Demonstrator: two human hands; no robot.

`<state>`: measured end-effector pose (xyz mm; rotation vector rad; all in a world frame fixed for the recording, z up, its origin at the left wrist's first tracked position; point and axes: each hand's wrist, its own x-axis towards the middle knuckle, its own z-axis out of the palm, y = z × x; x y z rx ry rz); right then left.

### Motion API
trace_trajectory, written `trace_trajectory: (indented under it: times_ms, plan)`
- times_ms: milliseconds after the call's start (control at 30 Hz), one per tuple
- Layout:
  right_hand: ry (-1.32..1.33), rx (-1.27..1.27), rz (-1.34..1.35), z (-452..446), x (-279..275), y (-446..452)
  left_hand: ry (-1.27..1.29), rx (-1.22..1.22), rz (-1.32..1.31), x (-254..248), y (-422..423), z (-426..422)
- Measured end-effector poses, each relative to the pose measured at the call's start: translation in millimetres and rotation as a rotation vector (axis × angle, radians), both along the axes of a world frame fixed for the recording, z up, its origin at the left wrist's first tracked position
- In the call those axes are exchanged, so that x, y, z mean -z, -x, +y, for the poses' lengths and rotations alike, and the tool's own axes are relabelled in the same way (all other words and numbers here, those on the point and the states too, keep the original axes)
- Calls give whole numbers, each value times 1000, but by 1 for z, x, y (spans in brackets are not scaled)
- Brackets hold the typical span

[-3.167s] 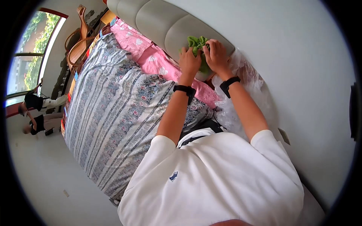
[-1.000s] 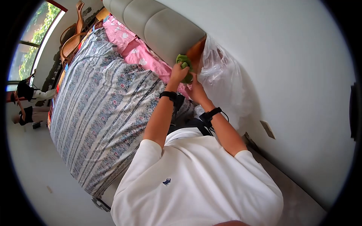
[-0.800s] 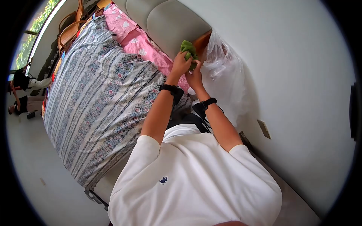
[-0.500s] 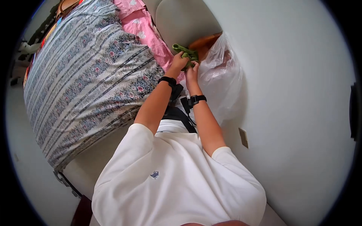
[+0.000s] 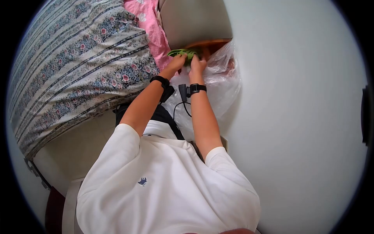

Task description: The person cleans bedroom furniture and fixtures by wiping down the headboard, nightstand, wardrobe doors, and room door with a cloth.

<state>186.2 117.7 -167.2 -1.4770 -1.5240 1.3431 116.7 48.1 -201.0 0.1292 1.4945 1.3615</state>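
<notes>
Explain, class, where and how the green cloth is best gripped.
Pinch the green cloth by its near edge, probably best from the wearer's side: it looks soft and bunched, and its far side faces the grey headboard.

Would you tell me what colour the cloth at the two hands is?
The cloth is green; it shows best in the head view.
</notes>
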Motion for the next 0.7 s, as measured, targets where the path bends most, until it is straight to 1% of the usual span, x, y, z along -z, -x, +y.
trace_trajectory:
  times_ms: [33, 67, 100, 133, 167, 200, 233, 267, 300, 333, 367, 400, 433, 467, 500, 533, 567, 600, 633, 667, 700]
  plan:
    - [17, -7, -8, 0, 1, 1, -56, 23, 171, 5, -9, -4]
    - [-128, 130, -28, 8, -4, 0, -113, 49, 347, 15, -17, -5]
    - [-280, 268, -47, 17, -8, -1, -176, 75, 524, 7, -18, -7]
    - [-280, 263, -47, 25, -10, 0, -149, 226, 482, -1, -16, -7]
    - [-362, 92, -145, 34, -9, -3, -149, 222, 479, -5, -17, -4]
    - [-443, -82, -247, 42, -8, -7, -65, 246, 729, -9, -21, 0]
    - [-443, -87, -255, 49, -4, -7, 24, 270, 976, -11, -24, 2]
    - [-481, -173, -439, 62, 10, -6, 26, 267, 968, -18, -23, 1]
    - [-515, -266, -625, 68, 13, -3, 64, 273, 1018, -24, -23, 0]
    - [-503, -276, -639, 74, 14, -5, 106, 289, 1061, -30, -27, -5]
    - [-374, -343, -724, 73, 0, 0, 115, 301, 1044, -24, -33, -9]
    - [-243, -403, -800, 72, -2, 2, 141, 288, 1089, -19, -35, -12]
    - [-234, -398, -800, 70, 0, 1, 159, 269, 1141, -15, -34, -12]
    - [-254, -408, -837, 70, 3, 4, 175, 331, 1127, -13, -33, -15]
    - [-274, -417, -877, 71, 5, 5, 171, 334, 1133, -11, -33, -17]
    - [-276, -411, -878, 71, 6, 3, 150, 284, 1150, -10, -34, -18]
    - [-297, -456, -897, 68, 3, 1, 129, 232, 1165, -9, -37, -17]
    - [-317, -496, -914, 66, -2, -2, 119, 236, 1171, -10, -40, -16]
    - [-324, -486, -908, 65, -9, -4, 153, 304, 1096, -12, -42, -16]
    - [-213, -553, -963, 64, -15, -5, 194, 364, 1016, -13, -44, -17]
    - [-99, -617, -1012, 65, -12, -5, 191, 362, 1028, -14, -45, -19]
